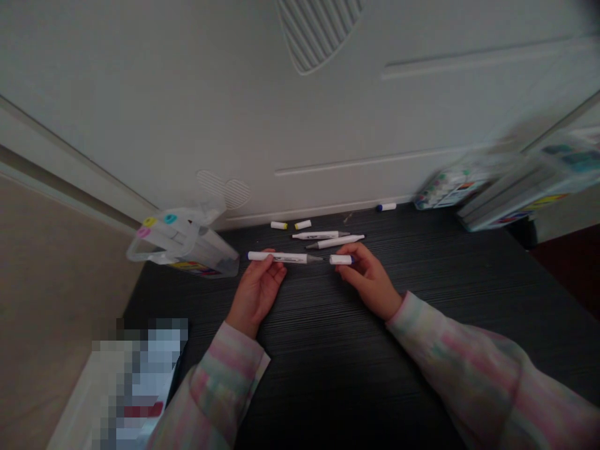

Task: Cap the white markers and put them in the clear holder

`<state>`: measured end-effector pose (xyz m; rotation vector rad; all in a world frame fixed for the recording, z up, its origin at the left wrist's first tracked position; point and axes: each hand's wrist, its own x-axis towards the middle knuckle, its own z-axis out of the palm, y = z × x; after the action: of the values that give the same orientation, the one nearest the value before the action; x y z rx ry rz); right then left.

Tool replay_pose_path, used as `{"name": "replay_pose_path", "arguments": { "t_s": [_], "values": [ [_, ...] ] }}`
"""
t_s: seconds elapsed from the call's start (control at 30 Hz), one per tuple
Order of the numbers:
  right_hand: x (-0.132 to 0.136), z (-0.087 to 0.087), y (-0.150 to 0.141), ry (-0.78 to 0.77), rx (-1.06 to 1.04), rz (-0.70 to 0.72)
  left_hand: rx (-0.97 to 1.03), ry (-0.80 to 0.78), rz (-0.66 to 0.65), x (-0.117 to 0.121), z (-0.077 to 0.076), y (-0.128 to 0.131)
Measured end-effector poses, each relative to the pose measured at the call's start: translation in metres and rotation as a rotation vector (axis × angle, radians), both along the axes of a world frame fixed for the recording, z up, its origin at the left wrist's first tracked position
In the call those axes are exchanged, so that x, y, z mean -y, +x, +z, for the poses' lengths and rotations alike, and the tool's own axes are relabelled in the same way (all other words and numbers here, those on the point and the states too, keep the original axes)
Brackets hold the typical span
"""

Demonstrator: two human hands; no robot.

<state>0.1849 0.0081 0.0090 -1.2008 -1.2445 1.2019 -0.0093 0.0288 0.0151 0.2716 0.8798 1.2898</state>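
Note:
My left hand (257, 289) pinches a white marker (281, 257) held level, its grey tip bared and pointing right. My right hand (368, 275) grips a small white cap (341, 259) with a dark blue end, a short gap from the marker's tip. Both hands hover over a dark wood-grain table (328, 350). Just behind them lie two more uncapped white markers (323, 235) side by side.
Two yellow-ended caps (290, 225) and a blue-ended cap (385, 207) lie by the white wall panel. A clear marker case (187, 247) lies on its side at left, more marker boxes (497, 187) at right. A blurred-out object (135, 381) sits at the lower left.

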Motion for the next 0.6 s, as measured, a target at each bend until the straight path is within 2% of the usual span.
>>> {"name": "replay_pose_path", "arguments": {
  "t_s": [0.6],
  "values": [
    [0.0025, -0.0003, 0.001, 0.047, 0.204, 0.098, -0.044, 0.027, -0.043, 0.0013, -0.0022, 0.0003]
  ]
}}
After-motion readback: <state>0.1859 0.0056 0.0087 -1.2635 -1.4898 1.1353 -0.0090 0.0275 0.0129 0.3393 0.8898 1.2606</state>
